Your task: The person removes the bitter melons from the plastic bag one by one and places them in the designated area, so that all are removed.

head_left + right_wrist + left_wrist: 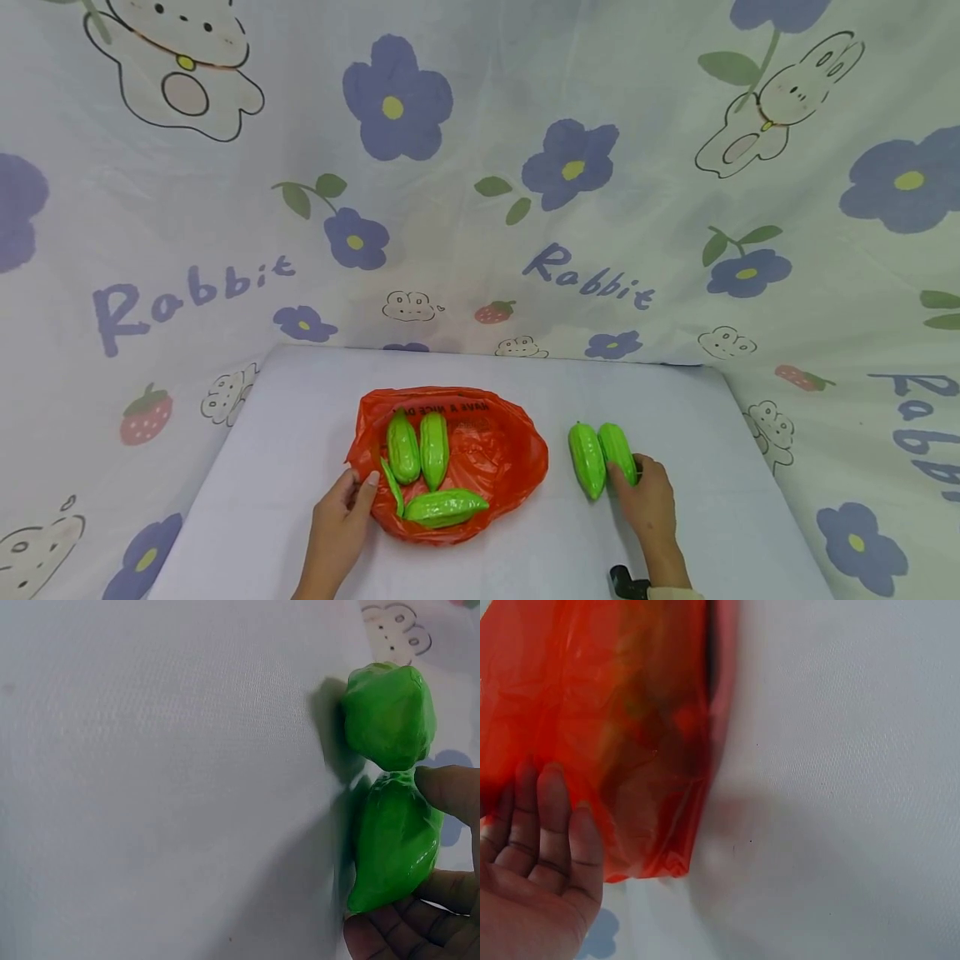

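Observation:
A red plastic bag [510,467] lies on the table with its mouth spread wide. Inside are several glossy, ridged green fruits, including an upright pair [434,450] and one lying crosswise [446,508]. My left hand [340,517] pinches the bag's near left rim, thumb inside and fingers against the outer wall [577,690]. To the right of the bag, my right hand [648,500] grips a ridged green fruit [397,840] between thumb and fingers. Close beside it, on its left in the head view, is another green fruit [587,461].
The white table [315,400] stands against a hanging cloth [465,200] printed with rabbits and purple flowers. A black object [628,583] is at the right wrist, by a pale sleeve [675,593].

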Demonstrator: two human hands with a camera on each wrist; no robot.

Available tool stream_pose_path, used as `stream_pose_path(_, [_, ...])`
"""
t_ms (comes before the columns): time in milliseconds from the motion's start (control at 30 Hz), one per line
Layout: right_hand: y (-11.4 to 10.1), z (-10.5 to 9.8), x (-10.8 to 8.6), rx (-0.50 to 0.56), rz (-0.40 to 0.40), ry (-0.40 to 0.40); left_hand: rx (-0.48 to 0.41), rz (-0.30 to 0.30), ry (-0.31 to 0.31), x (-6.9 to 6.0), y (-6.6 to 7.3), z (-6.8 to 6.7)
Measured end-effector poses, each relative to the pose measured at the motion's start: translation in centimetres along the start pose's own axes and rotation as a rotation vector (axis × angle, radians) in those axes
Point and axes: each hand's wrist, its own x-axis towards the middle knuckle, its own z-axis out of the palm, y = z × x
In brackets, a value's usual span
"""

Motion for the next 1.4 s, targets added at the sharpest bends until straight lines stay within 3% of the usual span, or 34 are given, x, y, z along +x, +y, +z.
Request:
stream_pose_path(667, [0.1, -0.9, -0.3, 0.066, 0.010, -0.006, -0.005, 0.004, 0.005, 0.0, -0.1, 0.0])
stream_pose_path(1100, [-0.8, -2.0, -0.8, 0.098, -0.045, 0.115, -0.019, 0.013, 0.003, 0.0, -0.3, -0.1])
stream_pose_path(1400, [-3.1, -3.1, -1.5, 0.141, -0.126, 0.187, -0.012, 0.021, 0.003, -0.1, -0.2, -0.1])
